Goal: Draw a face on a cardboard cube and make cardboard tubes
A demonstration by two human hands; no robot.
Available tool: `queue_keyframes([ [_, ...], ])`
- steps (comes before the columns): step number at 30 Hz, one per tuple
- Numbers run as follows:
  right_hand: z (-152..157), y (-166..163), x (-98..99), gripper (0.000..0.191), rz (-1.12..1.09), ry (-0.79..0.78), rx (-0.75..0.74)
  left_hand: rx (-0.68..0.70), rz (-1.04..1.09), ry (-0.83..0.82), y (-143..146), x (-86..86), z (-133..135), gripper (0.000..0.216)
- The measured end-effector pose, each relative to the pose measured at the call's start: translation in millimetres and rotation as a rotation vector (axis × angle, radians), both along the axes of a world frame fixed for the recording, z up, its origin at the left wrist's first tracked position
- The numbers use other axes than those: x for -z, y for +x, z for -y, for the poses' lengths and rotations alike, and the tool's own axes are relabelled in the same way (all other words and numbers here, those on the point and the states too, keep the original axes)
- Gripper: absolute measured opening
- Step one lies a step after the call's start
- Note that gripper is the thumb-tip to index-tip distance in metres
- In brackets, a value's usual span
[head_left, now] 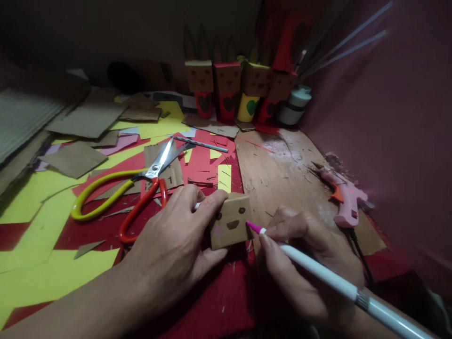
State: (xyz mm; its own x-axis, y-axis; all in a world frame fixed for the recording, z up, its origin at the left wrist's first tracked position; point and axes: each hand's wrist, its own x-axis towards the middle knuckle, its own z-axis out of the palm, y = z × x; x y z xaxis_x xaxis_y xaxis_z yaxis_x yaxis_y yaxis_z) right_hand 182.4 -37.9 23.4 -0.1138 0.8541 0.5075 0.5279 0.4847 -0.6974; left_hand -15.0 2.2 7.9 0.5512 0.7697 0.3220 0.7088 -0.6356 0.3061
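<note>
My left hand (183, 226) grips a small cardboard box (231, 235) by its left side. Two dark eyes and an open mouth are drawn on the box's front, with a faint pink patch at the lower left of the face. A white marker (318, 266) with a magenta tip is pinched in my right hand (310, 254); its tip is at the right side of the drawn face. A white bit, perhaps a pen cap, peeks out behind my left fingers. Left of the box lie scissors (154, 170) with one yellow and one red handle, blades apart.
Finished-looking cardboard figures (228, 77) with tall ears stand at the back beside a pale bottle (296, 103). A pink glue gun (348, 197) lies at right on a wooden board (278, 174). Cardboard scraps (88, 110), yellow paper (60, 278) and a striped pencil-like stick (203, 143) cover the left.
</note>
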Motion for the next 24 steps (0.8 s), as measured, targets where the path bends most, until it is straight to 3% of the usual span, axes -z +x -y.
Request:
queue_keyframes([
  [15,0.0,-0.9,1.3,0.015,-0.044,-0.004,-0.065,0.008,-0.008,0.007,0.2,-1.4,0.3,0.046],
  [24,3.0,-3.5,13.0,0.016,-0.175,0.018,0.042,-0.002,-0.018,-0.005,0.5,-2.6,0.5,0.047],
])
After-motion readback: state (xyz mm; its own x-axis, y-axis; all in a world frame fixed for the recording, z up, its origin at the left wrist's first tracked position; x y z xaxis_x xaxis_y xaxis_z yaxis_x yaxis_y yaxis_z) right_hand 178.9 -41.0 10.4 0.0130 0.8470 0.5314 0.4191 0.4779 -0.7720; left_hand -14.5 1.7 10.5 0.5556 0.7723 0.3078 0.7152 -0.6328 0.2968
